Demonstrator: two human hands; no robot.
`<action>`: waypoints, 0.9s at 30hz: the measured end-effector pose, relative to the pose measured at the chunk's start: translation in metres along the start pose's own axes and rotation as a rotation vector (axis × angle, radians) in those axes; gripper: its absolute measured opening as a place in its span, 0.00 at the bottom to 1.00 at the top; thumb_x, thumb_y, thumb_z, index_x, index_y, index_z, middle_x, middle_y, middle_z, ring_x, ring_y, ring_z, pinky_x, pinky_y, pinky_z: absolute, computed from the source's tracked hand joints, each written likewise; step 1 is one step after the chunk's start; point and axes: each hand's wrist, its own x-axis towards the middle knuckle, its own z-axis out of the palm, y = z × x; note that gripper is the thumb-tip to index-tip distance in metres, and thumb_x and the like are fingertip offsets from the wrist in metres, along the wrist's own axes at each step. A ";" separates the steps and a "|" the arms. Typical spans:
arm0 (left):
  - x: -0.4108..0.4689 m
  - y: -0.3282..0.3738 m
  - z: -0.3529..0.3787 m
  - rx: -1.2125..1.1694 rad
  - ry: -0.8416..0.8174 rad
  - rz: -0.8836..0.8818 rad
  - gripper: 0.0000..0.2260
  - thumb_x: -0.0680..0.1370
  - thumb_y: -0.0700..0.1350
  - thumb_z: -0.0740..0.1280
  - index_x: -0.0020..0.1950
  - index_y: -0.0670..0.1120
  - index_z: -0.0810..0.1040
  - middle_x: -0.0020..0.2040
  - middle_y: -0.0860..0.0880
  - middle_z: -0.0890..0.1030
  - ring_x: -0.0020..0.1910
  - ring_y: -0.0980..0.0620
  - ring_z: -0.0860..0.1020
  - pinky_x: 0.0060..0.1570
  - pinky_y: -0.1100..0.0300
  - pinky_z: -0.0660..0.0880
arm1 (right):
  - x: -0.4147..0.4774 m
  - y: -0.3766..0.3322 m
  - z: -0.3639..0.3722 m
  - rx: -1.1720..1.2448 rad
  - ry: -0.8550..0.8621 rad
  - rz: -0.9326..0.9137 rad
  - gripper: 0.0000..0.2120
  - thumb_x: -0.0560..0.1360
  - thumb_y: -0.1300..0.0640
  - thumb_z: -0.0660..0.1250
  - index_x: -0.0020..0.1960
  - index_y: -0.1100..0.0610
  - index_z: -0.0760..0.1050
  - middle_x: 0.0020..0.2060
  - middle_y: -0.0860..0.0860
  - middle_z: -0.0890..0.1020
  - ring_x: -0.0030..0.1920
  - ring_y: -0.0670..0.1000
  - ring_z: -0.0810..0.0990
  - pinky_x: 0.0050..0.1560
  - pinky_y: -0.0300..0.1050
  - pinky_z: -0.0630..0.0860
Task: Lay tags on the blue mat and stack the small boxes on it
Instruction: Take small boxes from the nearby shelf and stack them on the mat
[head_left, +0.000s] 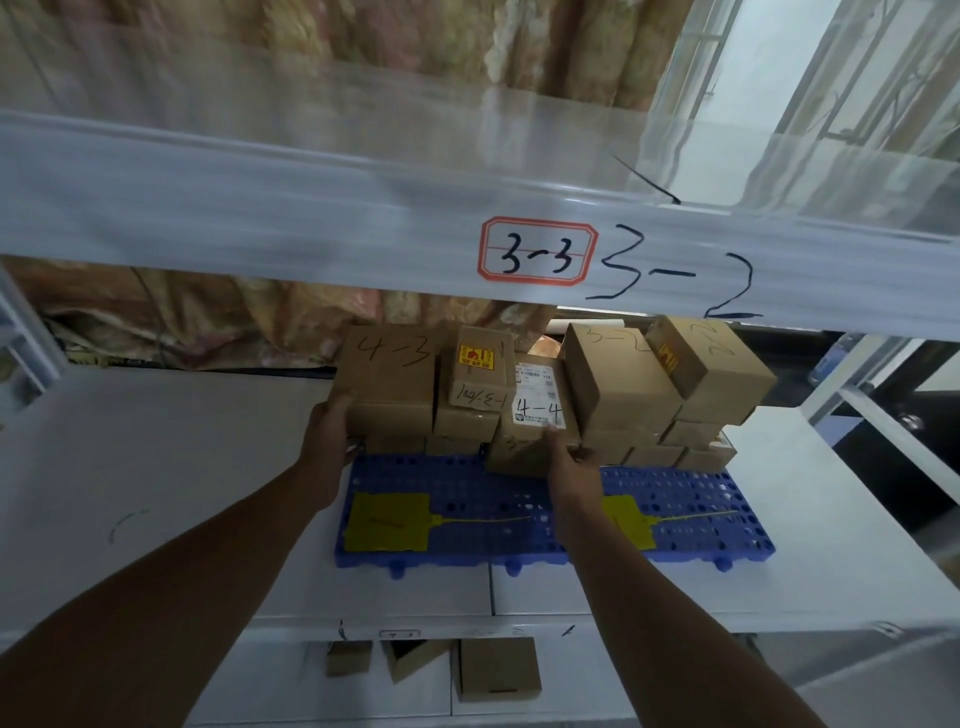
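Observation:
A blue perforated mat (467, 499) lies on the white shelf. Two yellow tags lie flat on it, one at the left (387, 522) and one at the right (631, 522), partly behind my right forearm. Several brown cardboard boxes are stacked along the mat's far edge. My left hand (327, 434) holds the left side of the box marked 4-3 (389, 384). My right hand (569, 457) grips the front of the box marked 4-4 (537, 415). Larger boxes (618, 384) stand to the right.
An upper shelf beam (311, 208) labelled 3-3 and 3-2 crosses just above the boxes. The white shelf (156, 467) extends left and right of the mat. Three small boxes (498, 670) sit on the level below. A patterned curtain hangs behind.

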 end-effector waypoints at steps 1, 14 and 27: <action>0.001 -0.001 0.000 0.000 0.001 0.004 0.25 0.83 0.55 0.62 0.78 0.49 0.63 0.72 0.44 0.70 0.62 0.40 0.75 0.55 0.50 0.73 | -0.001 -0.001 -0.001 -0.014 -0.009 -0.012 0.32 0.76 0.37 0.68 0.74 0.52 0.68 0.70 0.53 0.75 0.70 0.57 0.71 0.71 0.57 0.68; -0.007 -0.001 -0.003 -0.056 -0.018 0.025 0.30 0.76 0.56 0.73 0.75 0.50 0.69 0.74 0.46 0.70 0.68 0.40 0.74 0.53 0.49 0.78 | -0.014 0.008 -0.008 -0.299 0.166 -0.296 0.21 0.78 0.40 0.67 0.60 0.56 0.73 0.55 0.52 0.78 0.57 0.54 0.78 0.52 0.49 0.76; -0.001 0.002 -0.007 -0.067 -0.092 -0.008 0.31 0.76 0.54 0.74 0.76 0.52 0.67 0.76 0.48 0.67 0.69 0.40 0.73 0.65 0.43 0.74 | -0.021 -0.033 0.043 -0.469 0.158 -0.643 0.30 0.78 0.36 0.61 0.71 0.55 0.70 0.63 0.50 0.75 0.65 0.52 0.73 0.63 0.57 0.74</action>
